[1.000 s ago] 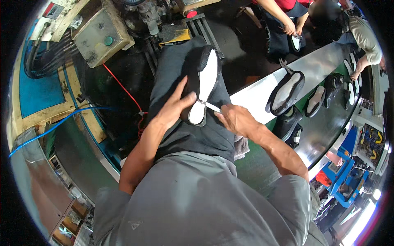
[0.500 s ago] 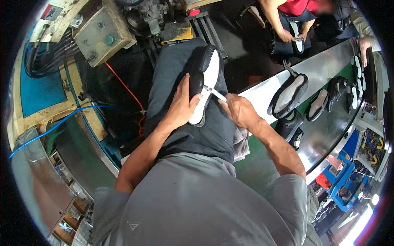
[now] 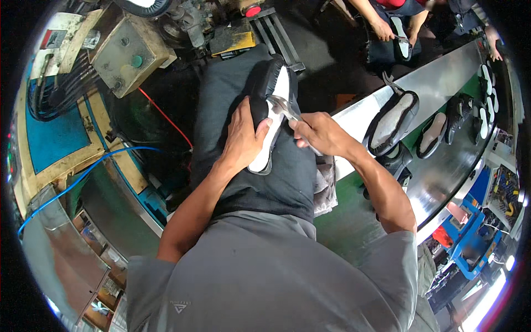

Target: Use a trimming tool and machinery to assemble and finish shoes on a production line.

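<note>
A black shoe [image 3: 276, 119] lies bottom up on my dark-clad thighs, its white insole facing me. My left hand [image 3: 241, 137] grips its left side, thumb laid over the white bottom near the middle. In my right hand [image 3: 319, 133] is a pair of metal pincers [image 3: 283, 107], fingers closed round the handles. The pincers' head rests on the shoe's inner edge, forward of my left thumb. Whether the jaws hold any of the black upper is too small to make out.
To the right runs a metal-edged bench [image 3: 453, 77] with several black shoes [image 3: 394, 123] and another pair of pincers [image 3: 391, 83]. A co-worker's hands [image 3: 381, 30] hold a similar shoe at the far right. A grey control box [image 3: 127, 58] and blue hose [image 3: 91, 163] are at left.
The pincers have turned and moved slightly toward the shoe's far end, and my right hand has rolled over. My left hand keeps its grip. The whole view has shifted a little.
</note>
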A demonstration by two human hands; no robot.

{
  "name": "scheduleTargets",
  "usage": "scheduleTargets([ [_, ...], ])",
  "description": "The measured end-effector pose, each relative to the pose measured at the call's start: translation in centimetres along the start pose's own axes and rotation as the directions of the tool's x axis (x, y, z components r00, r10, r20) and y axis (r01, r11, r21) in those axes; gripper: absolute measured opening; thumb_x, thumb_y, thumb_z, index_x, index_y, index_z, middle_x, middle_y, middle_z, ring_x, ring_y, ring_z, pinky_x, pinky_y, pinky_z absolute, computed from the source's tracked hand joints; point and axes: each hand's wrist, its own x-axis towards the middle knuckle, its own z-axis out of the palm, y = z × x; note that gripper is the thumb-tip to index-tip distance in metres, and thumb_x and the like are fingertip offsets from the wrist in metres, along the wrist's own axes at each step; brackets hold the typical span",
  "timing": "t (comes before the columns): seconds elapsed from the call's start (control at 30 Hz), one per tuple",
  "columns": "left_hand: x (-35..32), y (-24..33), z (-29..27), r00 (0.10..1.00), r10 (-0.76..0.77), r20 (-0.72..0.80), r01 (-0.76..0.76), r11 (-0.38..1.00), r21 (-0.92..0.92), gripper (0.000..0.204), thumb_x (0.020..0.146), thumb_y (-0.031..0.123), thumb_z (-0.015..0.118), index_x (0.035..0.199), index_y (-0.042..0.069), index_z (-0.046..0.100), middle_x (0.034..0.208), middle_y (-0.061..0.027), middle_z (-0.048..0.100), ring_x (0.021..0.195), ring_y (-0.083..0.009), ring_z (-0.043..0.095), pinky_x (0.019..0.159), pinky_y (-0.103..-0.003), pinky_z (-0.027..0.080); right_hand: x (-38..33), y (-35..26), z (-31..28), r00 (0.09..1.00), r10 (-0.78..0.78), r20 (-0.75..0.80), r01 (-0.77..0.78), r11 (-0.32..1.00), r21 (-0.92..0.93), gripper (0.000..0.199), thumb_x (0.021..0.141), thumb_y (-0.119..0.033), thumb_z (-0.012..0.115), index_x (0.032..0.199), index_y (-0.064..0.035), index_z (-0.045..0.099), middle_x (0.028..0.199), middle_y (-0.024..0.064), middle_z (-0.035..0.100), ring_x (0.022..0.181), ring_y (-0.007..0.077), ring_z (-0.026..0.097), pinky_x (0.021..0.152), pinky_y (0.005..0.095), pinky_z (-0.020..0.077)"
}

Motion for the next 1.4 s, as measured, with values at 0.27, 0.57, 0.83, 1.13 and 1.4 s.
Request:
scheduleTargets([
  [0.27,0.9,-0.1,0.0,1.000,-0.001,0.010,0.001,0.997,-0.077,0.086,0.109,0.033,0.067,0.169,-0.008,0.022,0.164,-0.0361,0.041,0.154,-0.0513,0.040,0.129,-0.051,0.034,0.2,1.9,1.7,0.931,-0.185,-0.315,0.054,0.922,-0.384,0.033,0.110,-0.024,0.066,0.093,0.0042,0.063,0.086,0.0263,0.068,0.079,0.0495,0.071,0.072,0.0560,0.0577],
  [0.57,4.5,0.5,-1.1,0.973,-0.173,0.151,0.213,0.925,-0.316,0.077,0.113,0.044,0.059,0.170,0.001,0.032,0.165,-0.0360,0.043,0.155,-0.0483,0.042,0.128,-0.050,0.035,-0.5,2.1,1.2,0.938,-0.190,-0.291,0.107,0.954,-0.279,0.037,0.111,-0.023,0.064,0.094,0.0086,0.063,0.084,0.0304,0.063,0.082,0.0517,0.067,0.073,0.0538,0.0528],
  [0.83,3.8,1.5,-1.7,0.975,-0.110,0.192,0.147,0.970,-0.193,0.087,0.107,0.036,0.070,0.169,-0.006,0.024,0.164,-0.0385,0.041,0.154,-0.0510,0.042,0.127,-0.051,0.036,1.4,-1.9,0.4,0.915,-0.261,-0.308,0.088,0.873,-0.480,0.038,0.109,-0.029,0.067,0.091,0.0037,0.063,0.079,0.0281,0.068,0.071,0.0513,0.067,0.065,0.0553,0.0535],
  [1.13,3.1,-1.2,-1.8,0.957,-0.095,0.275,0.193,0.915,-0.355,0.108,0.093,0.020,0.086,0.171,-0.003,0.015,0.167,-0.0348,0.038,0.159,-0.0452,0.039,0.129,-0.045,0.034,2.7,-0.5,2.0,0.933,-0.158,-0.323,0.020,0.920,-0.392,0.033,0.110,-0.021,0.065,0.091,0.0053,0.064,0.074,0.0305,0.064,0.068,0.0511,0.067,0.067,0.0545,0.0541],
  [1.4,2.9,-1.4,-2.4,0.971,0.030,0.239,0.062,0.928,-0.368,0.120,0.084,0.019,0.093,0.171,-0.005,0.013,0.167,-0.0347,0.039,0.159,-0.0455,0.039,0.130,-0.046,0.033,0.6,0.0,2.4,0.871,-0.313,-0.379,0.084,0.855,-0.512,0.035,0.087,-0.012,0.079,0.112,0.0015,0.058,0.093,0.0221,0.069,0.083,0.0462,0.074,0.072,0.0546,0.0586],
])
